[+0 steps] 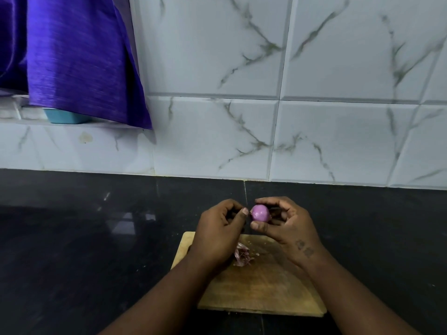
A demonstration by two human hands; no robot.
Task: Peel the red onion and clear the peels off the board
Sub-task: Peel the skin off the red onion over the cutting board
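Red onion (pixel 260 213) sits in the air just above the far edge of the board (pixel 266 286), held in my right hand (pixel 287 226). Its fingers (pixel 273 203) curl over the top and the thumb presses from below, so the bulb is gripped with its pale purple face turned toward the left hand. I judge that hold leaves the skin side exposed for picking and lets loose scraps drop onto the wood instead of the counter (pixel 96 238).

My left hand (pixel 217 233) hovers above the board's far-left corner with the fingers curled in and the thumb stretched out just beside the onion. Whether the thumb touches it, or the curled fingers pinch a scrap of skin, I cannot tell — the gap is dark and small.

A small heap of peels (pixel 242 255) lies on the board's far-left part, partly hidden by the left wrist, with a few crumbs beside it. The onion looks smooth and mostly bare, but its far side and root end are hidden by the right hand, so I cannot say it is fully clean. The clearing step is not yet done — the peels are on the wood.
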